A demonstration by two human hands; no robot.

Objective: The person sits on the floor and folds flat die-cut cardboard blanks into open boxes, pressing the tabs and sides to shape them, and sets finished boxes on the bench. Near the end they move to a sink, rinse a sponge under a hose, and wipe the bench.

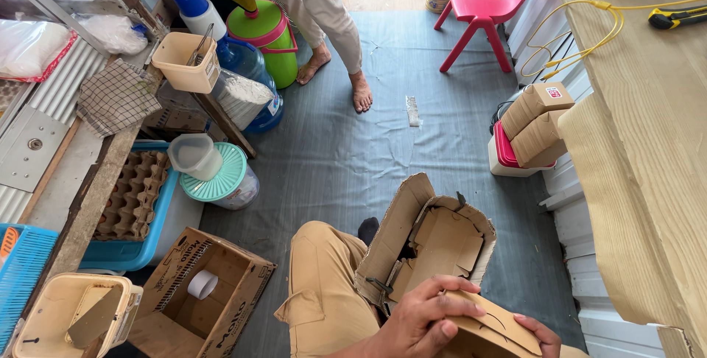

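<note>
Bottom centre: left hand [416, 321] wraps its grip over a flat brown cardboard piece [492, 328], right hand [543, 334] pinching its far edge. Open cardboard box [412, 236] leaning on the knee could easily tip if bumped.

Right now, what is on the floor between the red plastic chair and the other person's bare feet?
In the head view, only bare grey floor mat lies between the red plastic chair and the bare feet; the small pale strip lies nearer the camera.
</note>
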